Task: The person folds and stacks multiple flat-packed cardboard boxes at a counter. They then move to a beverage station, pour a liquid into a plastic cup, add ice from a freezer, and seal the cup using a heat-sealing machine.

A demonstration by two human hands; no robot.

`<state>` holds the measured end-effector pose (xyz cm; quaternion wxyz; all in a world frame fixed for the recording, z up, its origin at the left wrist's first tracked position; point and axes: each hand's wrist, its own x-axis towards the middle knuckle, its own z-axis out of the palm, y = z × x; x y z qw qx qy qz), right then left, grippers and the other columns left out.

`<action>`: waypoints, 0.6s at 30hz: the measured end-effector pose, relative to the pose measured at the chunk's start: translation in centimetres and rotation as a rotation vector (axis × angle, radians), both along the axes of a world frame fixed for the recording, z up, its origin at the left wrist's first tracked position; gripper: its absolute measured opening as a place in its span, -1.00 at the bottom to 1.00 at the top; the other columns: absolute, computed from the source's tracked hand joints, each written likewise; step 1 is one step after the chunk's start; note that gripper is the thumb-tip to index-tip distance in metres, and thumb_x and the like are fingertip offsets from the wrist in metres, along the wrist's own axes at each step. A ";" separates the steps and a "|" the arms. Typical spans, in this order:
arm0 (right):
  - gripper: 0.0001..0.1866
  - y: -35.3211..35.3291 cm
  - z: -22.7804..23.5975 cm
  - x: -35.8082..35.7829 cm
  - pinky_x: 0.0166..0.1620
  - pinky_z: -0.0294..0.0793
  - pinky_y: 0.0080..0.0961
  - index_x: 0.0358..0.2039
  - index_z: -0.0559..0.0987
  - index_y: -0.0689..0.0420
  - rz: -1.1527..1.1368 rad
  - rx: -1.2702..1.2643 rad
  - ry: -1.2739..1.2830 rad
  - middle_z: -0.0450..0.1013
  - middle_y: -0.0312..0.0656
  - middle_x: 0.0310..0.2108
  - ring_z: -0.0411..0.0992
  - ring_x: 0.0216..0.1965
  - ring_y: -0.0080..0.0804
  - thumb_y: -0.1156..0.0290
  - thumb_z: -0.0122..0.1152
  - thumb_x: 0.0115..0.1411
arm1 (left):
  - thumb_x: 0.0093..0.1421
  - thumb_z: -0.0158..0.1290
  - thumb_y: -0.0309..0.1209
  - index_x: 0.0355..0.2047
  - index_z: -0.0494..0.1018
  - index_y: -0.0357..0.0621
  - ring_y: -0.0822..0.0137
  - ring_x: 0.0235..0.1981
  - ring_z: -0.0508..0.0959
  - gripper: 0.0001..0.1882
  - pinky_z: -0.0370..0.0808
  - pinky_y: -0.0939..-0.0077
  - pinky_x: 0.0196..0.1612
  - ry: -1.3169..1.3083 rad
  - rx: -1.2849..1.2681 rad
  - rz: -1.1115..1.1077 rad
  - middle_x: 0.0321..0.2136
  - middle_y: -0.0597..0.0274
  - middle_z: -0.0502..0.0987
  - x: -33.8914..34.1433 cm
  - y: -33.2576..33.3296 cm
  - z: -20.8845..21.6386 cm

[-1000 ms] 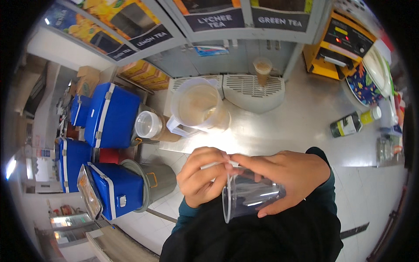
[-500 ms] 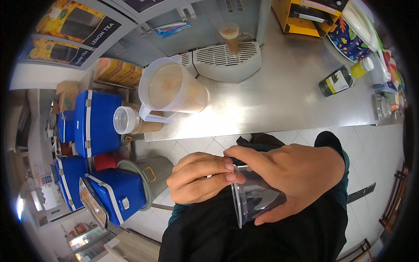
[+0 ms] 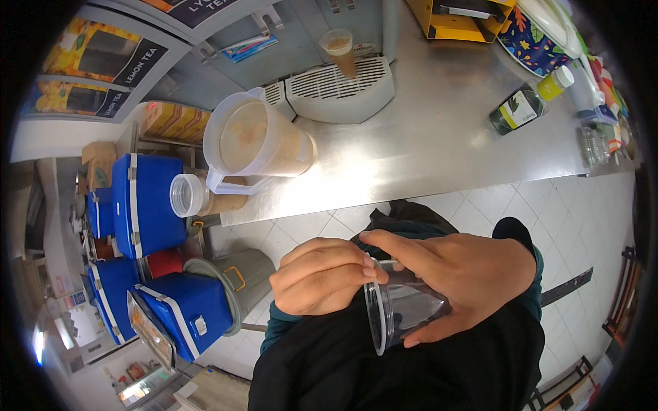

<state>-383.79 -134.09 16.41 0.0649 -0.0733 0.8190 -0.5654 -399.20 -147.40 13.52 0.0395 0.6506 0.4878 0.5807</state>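
A clear plastic cup lies on its side in front of my dark clothing, its rim facing left. My right hand wraps round the cup's body from the right, with the dark cloth visible through its wall. At the upper part of the rim, my left hand pinches with closed fingertips. Whether those fingers grip only the rim, a lid or a second nested cup cannot be made out.
Beyond the hands stands a steel counter. On it are a jug of brownish liquid, a jar, a filled cup on a drip tray and a green bottle. Blue cooler boxes and a grey bin occupy the left.
The view has shifted slightly, so the counter and its things appear farther left. My left fingers have shifted a little along the rim; both hands stay on the cup.
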 end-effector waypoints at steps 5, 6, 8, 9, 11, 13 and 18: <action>-0.02 -0.1 -0.5 0.2 -0.53 0.41 -0.56 0.06 -0.05 0.43 -0.027 -0.043 0.003 0.38 0.10 -0.41 0.45 -0.55 -0.20 0.05 0.27 -0.13 | -0.34 0.11 -0.73 -0.57 0.44 -0.29 0.32 -0.61 0.49 -0.77 0.45 0.60 -0.52 -0.080 -0.042 -0.019 -0.61 0.17 0.48 0.0 0.1 0.0; -0.02 -0.1 -0.5 0.1 -0.54 0.41 -0.56 0.06 -0.06 0.43 -0.031 -0.044 0.006 0.38 0.10 -0.41 0.45 -0.56 -0.20 0.06 0.27 -0.13 | -0.34 0.10 -0.74 -0.57 0.44 -0.29 0.32 -0.61 0.49 -0.77 0.45 0.60 -0.52 -0.087 -0.054 -0.012 -0.62 0.17 0.48 0.0 0.1 0.0; -0.02 -0.1 -0.6 0.2 -0.54 0.41 -0.55 0.06 -0.07 0.43 -0.039 -0.047 0.011 0.38 0.09 -0.42 0.44 -0.56 -0.20 0.06 0.27 -0.13 | -0.33 0.08 -0.76 -0.58 0.44 -0.29 0.32 -0.61 0.49 -0.77 0.45 0.60 -0.51 -0.100 -0.067 -0.006 -0.63 0.17 0.48 0.1 0.2 -0.1; -0.01 0.0 -0.6 0.1 -0.54 0.41 -0.56 0.07 -0.08 0.43 -0.026 -0.050 -0.001 0.38 0.09 -0.42 0.44 -0.56 -0.21 0.07 0.27 -0.12 | -0.33 0.07 -0.76 -0.58 0.44 -0.29 0.32 -0.60 0.49 -0.78 0.45 0.59 -0.51 -0.101 -0.066 -0.001 -0.63 0.17 0.48 0.1 0.3 0.0; 0.00 0.1 -0.6 0.0 -0.54 0.41 -0.57 0.07 -0.11 0.43 0.000 -0.057 -0.027 0.38 0.08 -0.42 0.44 -0.56 -0.21 0.08 0.27 -0.11 | -0.29 0.08 -0.74 -0.60 0.44 -0.28 0.34 -0.61 0.48 -0.82 0.43 0.60 -0.52 -0.099 -0.079 0.012 -0.64 0.17 0.48 0.0 0.3 -0.1; 0.00 0.2 -0.8 0.0 -0.53 0.41 -0.56 0.08 -0.14 0.42 -0.013 -0.070 0.004 0.38 0.09 -0.41 0.45 -0.56 -0.21 0.11 0.27 -0.11 | -0.22 0.12 -0.68 -0.63 0.44 -0.25 0.37 -0.63 0.47 -0.88 0.40 0.61 -0.53 -0.094 -0.097 0.011 -0.66 0.17 0.47 -0.2 0.4 -0.4; -0.02 0.8 -0.7 -0.3 -0.54 0.40 -0.56 0.09 -0.15 0.41 -0.011 -0.106 -0.023 0.38 0.08 -0.43 0.44 -0.56 -0.20 0.07 0.21 -0.06 | -0.21 0.12 -0.69 -0.60 0.44 -0.27 0.33 -0.60 0.49 -0.87 0.42 0.60 -0.52 -0.117 -0.118 0.023 -0.64 0.15 0.48 -0.5 0.8 -0.5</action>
